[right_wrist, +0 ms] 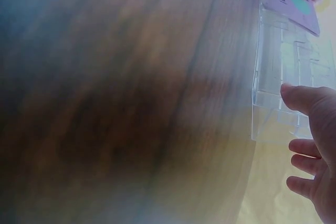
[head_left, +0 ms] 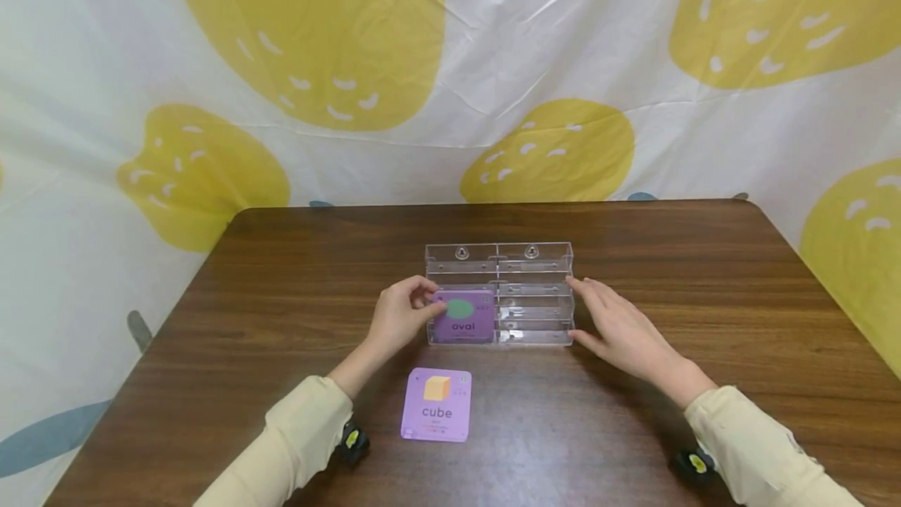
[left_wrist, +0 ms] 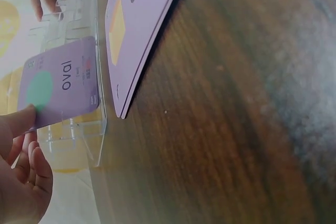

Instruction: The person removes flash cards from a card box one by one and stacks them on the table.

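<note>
My left hand (head_left: 397, 319) pinches the left edge of a purple flashcard (head_left: 464, 329) marked "oval" with a green ellipse, its thumb on the card's front. The card stands in the front left slot of a clear tiered card holder (head_left: 535, 337). In the left wrist view, the thumb presses near the ellipse on the oval card (left_wrist: 65, 87). My right hand (head_left: 622, 331) rests at the holder's right side with its fingers extended. The right wrist view puts the thumb of this hand (right_wrist: 323, 129) against the holder's end (right_wrist: 269, 100), the other fingers loose and apart.
A purple "cube" flashcard (head_left: 436, 417) lies on the brown wooden table (head_left: 281, 288) in front of the holder; edge-on in the left wrist view, this cube card (left_wrist: 131, 30) shows another layer beneath. A white curtain with yellow fruit prints (head_left: 549, 151) hangs behind the table.
</note>
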Demonstrator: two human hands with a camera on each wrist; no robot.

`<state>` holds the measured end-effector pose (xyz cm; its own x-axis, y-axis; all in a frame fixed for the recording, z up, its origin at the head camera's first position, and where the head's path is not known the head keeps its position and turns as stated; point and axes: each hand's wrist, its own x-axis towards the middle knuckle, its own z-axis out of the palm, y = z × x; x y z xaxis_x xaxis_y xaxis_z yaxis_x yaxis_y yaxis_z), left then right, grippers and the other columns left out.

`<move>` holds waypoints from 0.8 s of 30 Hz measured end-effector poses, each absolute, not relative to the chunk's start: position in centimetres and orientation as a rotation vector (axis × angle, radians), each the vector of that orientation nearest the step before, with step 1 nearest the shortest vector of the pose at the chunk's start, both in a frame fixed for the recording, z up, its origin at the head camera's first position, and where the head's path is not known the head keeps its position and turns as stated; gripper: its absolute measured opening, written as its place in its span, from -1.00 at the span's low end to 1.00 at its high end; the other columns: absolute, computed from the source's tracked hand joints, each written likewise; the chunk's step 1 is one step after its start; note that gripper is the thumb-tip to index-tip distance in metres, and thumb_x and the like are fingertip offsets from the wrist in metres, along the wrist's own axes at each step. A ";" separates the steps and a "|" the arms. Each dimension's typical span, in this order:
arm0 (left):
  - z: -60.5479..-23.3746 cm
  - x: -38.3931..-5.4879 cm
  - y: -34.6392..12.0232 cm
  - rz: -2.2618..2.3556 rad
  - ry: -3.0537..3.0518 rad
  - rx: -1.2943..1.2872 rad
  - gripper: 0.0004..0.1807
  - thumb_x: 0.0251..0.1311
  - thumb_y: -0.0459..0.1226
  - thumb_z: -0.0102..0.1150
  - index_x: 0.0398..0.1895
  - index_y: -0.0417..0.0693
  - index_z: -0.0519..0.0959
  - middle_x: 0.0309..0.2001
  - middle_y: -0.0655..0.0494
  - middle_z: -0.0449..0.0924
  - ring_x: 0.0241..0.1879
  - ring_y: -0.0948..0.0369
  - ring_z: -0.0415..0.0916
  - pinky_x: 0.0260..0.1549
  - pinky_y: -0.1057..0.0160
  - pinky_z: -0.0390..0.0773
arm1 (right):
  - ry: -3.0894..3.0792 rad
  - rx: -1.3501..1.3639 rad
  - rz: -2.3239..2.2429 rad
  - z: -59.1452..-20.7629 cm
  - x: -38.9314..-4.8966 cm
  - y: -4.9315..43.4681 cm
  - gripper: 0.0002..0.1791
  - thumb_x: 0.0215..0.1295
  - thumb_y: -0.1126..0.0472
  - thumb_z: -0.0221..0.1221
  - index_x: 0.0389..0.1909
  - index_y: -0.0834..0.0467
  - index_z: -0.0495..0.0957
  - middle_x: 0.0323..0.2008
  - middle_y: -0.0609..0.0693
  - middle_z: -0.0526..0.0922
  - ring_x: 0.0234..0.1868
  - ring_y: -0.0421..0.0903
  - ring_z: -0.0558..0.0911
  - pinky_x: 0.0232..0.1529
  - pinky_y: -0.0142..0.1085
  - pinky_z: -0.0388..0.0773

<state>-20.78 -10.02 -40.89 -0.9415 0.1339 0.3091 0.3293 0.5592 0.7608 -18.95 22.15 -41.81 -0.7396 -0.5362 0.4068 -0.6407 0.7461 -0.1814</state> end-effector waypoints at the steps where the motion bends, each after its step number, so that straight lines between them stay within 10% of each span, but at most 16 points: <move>1: -40.9 -20.8 -10.0 -1.328 -2.577 -0.389 -0.79 -0.13 -0.35 0.38 -0.39 -0.20 0.58 -0.54 0.09 0.54 -0.58 0.30 0.36 -0.58 0.43 0.38 | -2.618 0.910 0.447 -41.8 -18.9 22.1 -0.17 -0.03 0.17 0.34 0.22 0.34 0.16 0.12 0.31 0.36 0.14 0.25 0.34 0.13 0.07 0.27; 24: -41.1 -21.3 -10.8 -1.474 -2.551 -0.394 -0.89 -0.04 -0.38 0.31 -0.47 -0.22 0.57 -0.48 -0.02 0.63 -0.51 0.24 0.51 -0.48 0.38 0.53 | -2.623 0.902 0.463 -41.8 -18.9 22.1 -0.17 -0.02 0.16 0.33 0.23 0.33 0.15 0.13 0.29 0.35 0.14 0.25 0.34 0.13 0.07 0.27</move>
